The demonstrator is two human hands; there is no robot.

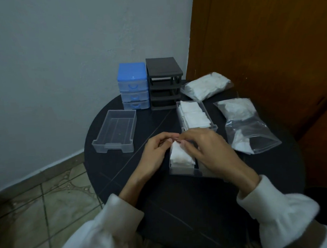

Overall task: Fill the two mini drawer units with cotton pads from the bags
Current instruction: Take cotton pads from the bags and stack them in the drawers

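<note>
A blue drawer unit (133, 86) with three shut drawers stands at the table's back beside a black unit frame (164, 85) whose slots are bare. Three clear drawers lie on the table: one with nothing in it (114, 131) at the left, one packed with cotton pads (195, 115) behind my hands, and one in front of me (183, 170) holding a stack of pads (180, 155). My left hand (158, 153) and my right hand (209, 149) meet over the stack, fingertips pinching its far end. Two bags of pads lie at the right, a full one (206, 85) and an opened one (248, 125).
The round black table (164, 205) stands in a corner, with a pale wall behind and a brown wooden door (269, 39) close at the right. Tiled floor (39, 210) shows at the lower left. My white sleeves fill the bottom of the view.
</note>
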